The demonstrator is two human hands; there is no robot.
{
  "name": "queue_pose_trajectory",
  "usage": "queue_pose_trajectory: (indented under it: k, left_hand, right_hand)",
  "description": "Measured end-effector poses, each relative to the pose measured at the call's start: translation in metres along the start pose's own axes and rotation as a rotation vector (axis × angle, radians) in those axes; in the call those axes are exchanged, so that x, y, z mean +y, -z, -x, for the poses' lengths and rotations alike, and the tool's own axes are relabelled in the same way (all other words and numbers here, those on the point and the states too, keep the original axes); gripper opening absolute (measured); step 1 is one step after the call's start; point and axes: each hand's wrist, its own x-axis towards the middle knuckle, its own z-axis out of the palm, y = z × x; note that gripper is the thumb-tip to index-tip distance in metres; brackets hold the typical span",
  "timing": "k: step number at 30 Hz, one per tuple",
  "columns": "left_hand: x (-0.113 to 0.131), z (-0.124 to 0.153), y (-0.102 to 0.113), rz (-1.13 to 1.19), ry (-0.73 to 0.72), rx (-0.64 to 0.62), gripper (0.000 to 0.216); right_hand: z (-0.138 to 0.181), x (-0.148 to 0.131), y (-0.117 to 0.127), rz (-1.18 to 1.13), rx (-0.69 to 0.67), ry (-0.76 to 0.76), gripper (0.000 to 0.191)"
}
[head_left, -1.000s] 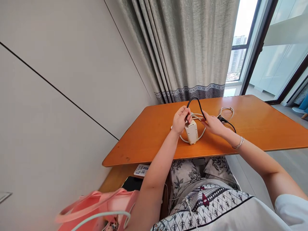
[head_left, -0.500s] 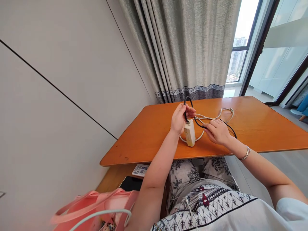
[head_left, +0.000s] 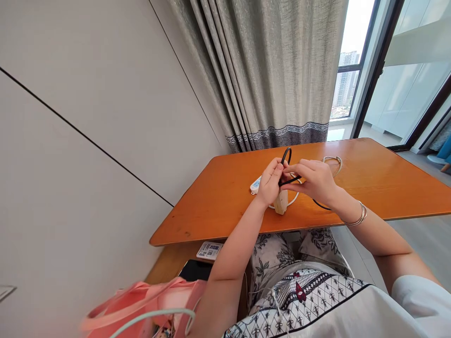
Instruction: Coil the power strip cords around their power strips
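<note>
My left hand [head_left: 270, 180] and my right hand [head_left: 314, 180] meet above the orange wooden table [head_left: 225, 197], both pinching a black cable [head_left: 287, 156] that loops up between them. The cable trails down past my right wrist onto the table. Under my hands a cream power adapter [head_left: 281, 203] stands on its edge, with its white cord [head_left: 333, 161] curling off to the right. A small white device [head_left: 255, 185] lies just left of my left hand.
A grey curtain [head_left: 275, 70] hangs behind the table, with a window and glass door at the right. A white wall runs along the left. A lower shelf holds a label card [head_left: 207, 250] and a dark phone [head_left: 193, 270]. A pink bag [head_left: 141, 305] sits near my left elbow.
My right hand has come up and left to join my left hand on the black cable. The cable's loop has shrunk and the adapter has tipped onto its edge.
</note>
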Motion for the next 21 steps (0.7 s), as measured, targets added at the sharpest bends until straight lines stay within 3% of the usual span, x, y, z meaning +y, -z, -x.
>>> queue_pose_trajectory:
  k: [7,10,15,21]
  left_hand:
    - [-0.001,0.000,0.010,-0.003,-0.008,-0.083,0.055]
    - [-0.001,0.000,0.014,0.011,0.043,-0.122,0.057]
    - [0.002,0.001,0.010,0.080,0.094,-0.175,0.059]
    - [0.008,0.000,0.012,0.154,0.213,-0.147,0.060]
  right_hand:
    - [-0.022,0.023,0.036,-0.304,-0.244,-0.077,0.036]
    - [-0.026,0.037,0.038,-0.375,-0.142,-0.057,0.027]
    - [-0.024,0.046,0.014,-0.350,0.071,-0.117,0.021]
    - [-0.015,0.045,-0.006,-0.273,0.113,-0.176,0.022]
